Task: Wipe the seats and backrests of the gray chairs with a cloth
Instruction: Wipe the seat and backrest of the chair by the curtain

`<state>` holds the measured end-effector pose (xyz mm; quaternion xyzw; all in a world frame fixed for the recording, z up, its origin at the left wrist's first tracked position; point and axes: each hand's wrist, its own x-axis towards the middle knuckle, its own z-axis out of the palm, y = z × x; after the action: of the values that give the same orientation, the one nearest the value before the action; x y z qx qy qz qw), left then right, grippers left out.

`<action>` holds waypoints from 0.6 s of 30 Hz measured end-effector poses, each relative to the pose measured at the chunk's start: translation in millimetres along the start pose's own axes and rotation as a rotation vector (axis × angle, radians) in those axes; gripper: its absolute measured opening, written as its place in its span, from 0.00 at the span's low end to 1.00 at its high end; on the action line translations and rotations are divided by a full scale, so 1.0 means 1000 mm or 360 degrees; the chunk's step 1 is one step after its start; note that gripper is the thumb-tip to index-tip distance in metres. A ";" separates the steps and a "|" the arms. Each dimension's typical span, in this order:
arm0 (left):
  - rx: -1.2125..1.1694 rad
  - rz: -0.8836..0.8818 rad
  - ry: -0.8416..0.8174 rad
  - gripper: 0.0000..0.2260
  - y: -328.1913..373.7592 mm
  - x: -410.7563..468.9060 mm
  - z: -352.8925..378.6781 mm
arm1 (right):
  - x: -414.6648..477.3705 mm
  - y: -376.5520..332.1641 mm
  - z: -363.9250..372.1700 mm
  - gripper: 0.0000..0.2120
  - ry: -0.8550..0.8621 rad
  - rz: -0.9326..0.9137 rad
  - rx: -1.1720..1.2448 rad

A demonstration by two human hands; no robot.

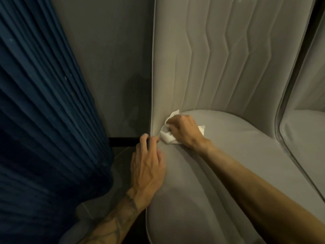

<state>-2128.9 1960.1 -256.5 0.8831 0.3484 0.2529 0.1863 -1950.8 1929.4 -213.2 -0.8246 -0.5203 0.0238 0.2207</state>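
A gray upholstered chair fills the middle: its rounded seat (219, 155) runs toward me and its quilted backrest (219, 59) rises behind. My right hand (184, 129) grips a crumpled white cloth (167, 137) and presses it into the crease where the seat's left rear corner meets the backrest. My left hand (149, 164) lies along the seat's left edge, its fingertips curled over the piped rim just beside the cloth.
A dark blue pleated curtain (44, 120) hangs at the left, down to the dark tiled floor (121, 164). A gray wall (109, 67) stands behind. A second gray chair (304, 134) adjoins on the right, close to the first.
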 end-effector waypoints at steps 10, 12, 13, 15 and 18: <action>-0.0168 -0.0029 -0.0006 0.12 0.000 0.000 -0.006 | -0.007 -0.014 0.001 0.08 0.0005 0.0059 0.0010; -0.0305 -0.0032 -0.0005 0.10 0.001 0.000 -0.008 | -0.031 -0.024 0.004 0.09 -0.0047 -0.0073 0.0097; -0.0382 -0.0037 -0.0007 0.09 0.000 0.001 -0.010 | -0.043 -0.026 0.001 0.10 -0.0095 -0.0138 0.0141; -0.0504 -0.0082 -0.0034 0.09 -0.005 0.002 -0.012 | -0.047 -0.023 -0.005 0.11 -0.0146 -0.0171 0.0173; -0.0626 -0.0155 -0.0152 0.11 -0.015 0.003 -0.015 | -0.028 -0.015 -0.010 0.12 -0.0067 -0.0023 0.0055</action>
<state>-2143.4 1974.2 -251.2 0.8228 0.3254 0.2646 0.3836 -1974.1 1906.7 -203.3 -0.8163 -0.5302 0.0486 0.2240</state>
